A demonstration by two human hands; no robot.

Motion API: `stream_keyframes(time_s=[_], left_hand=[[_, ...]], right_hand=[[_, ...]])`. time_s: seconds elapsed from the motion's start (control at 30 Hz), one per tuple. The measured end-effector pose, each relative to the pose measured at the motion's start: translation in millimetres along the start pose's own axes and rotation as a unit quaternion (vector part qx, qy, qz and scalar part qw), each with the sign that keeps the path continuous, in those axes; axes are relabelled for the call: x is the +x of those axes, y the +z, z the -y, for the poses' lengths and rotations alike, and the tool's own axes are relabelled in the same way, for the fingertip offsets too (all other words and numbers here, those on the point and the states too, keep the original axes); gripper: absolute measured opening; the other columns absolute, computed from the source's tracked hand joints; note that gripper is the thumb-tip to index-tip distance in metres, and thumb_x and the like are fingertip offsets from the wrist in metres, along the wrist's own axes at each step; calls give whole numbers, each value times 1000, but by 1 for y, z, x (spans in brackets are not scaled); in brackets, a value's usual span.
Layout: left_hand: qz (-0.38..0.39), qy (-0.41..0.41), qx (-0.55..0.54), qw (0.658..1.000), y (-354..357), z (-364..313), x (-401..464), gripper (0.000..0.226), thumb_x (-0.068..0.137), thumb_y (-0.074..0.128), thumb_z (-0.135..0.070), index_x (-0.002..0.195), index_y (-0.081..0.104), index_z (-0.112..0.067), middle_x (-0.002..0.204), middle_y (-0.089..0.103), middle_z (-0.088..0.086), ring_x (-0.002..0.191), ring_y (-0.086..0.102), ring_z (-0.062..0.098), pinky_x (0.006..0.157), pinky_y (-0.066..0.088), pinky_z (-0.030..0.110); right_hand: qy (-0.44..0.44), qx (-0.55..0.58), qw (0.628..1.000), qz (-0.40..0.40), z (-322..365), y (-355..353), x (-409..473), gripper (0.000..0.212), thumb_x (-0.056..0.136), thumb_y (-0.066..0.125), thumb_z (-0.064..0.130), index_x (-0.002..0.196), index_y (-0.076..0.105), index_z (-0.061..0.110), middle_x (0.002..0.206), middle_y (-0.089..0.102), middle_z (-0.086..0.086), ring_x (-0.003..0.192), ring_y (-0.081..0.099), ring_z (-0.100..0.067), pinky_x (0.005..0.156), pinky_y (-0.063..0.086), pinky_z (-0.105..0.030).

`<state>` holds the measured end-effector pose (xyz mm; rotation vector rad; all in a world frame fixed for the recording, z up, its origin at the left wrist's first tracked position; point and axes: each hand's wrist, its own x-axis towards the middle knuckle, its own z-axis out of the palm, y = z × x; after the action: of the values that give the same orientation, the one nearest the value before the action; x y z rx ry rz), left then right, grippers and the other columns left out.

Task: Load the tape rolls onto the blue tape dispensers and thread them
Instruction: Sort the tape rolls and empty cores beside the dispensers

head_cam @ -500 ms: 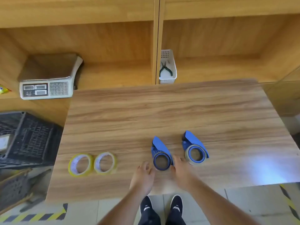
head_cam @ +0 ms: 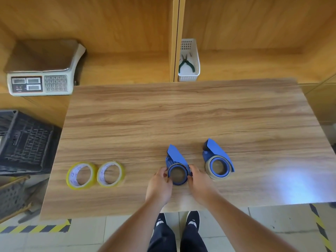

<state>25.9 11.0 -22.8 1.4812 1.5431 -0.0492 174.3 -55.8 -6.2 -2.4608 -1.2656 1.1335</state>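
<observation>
My left hand (head_cam: 160, 184) and right hand (head_cam: 197, 180) clasp the near dispenser (head_cam: 177, 166); the far dispenser (head_cam: 217, 160) seems loaded; two tape rolls (head_cam: 95, 174) wait untouched.

At the upper left of the frame a white weighing scale (head_cam: 41, 73) with a keypad sits on a wooden shelf (head_cam: 127, 68), and at upper centre a white perforated basket (head_cam: 189, 75) holds dark-handled pliers (head_cam: 185, 64). A black plastic crate (head_cam: 25, 140) stands at the left edge, beside the wood-grain table (head_cam: 181, 115). Yellow-and-black hazard tape (head_cam: 34, 228) marks the tiled floor at lower left.
</observation>
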Motion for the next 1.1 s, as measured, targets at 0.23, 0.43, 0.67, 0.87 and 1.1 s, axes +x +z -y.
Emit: stream_keyframes(time_s=[0.23, 0.43, 0.67, 0.87, 1.1], left_hand=[[-9, 1, 17, 1000, -12, -1, 3, 47, 102, 54, -22, 148, 49, -29, 138, 65, -6, 64, 56, -4, 50, 43, 14], [4, 16, 52, 998, -23, 1, 0, 45, 104, 55, -28, 148, 48, -31, 139, 63, -9, 71, 55, -5, 52, 39, 11], [-9, 112, 105, 988, -8, -4, -14, 90, 75, 73, -55, 151, 30, -32, 144, 39, -13, 136, 41, 14, 100, 50, 38], [-9, 139, 204, 969, 6, -6, -10, 96, 85, 76, -39, 158, 15, -24, 155, 32, -5, 141, 35, 20, 108, 47, 39], [-38, 167, 183, 968, 1, -3, -17, 90, 80, 72, -42, 154, 23, -28, 144, 40, -9, 136, 40, 17, 108, 45, 36]], right_hand=[[17, -10, 1000, 0, -1, -1, 2, 47, 99, 41, 17, 146, 36, 24, 95, 68, -3, 82, 65, -23, 72, 58, -41], [24, -25, 999, -31, -2, -8, 8, 48, 99, 42, 13, 145, 41, 24, 104, 69, -5, 91, 66, -25, 76, 58, -43], [37, -16, 998, -44, 1, -6, 8, 48, 98, 42, 16, 144, 41, 28, 106, 69, -4, 93, 66, -25, 75, 58, -42], [35, -3, 998, -48, 0, -5, 7, 50, 97, 41, 14, 144, 40, 29, 107, 69, -4, 94, 65, -24, 76, 58, -42], [32, -11, 998, -47, 2, -7, 4, 45, 95, 41, 11, 137, 45, 28, 101, 69, -4, 90, 66, -26, 74, 58, -43]])
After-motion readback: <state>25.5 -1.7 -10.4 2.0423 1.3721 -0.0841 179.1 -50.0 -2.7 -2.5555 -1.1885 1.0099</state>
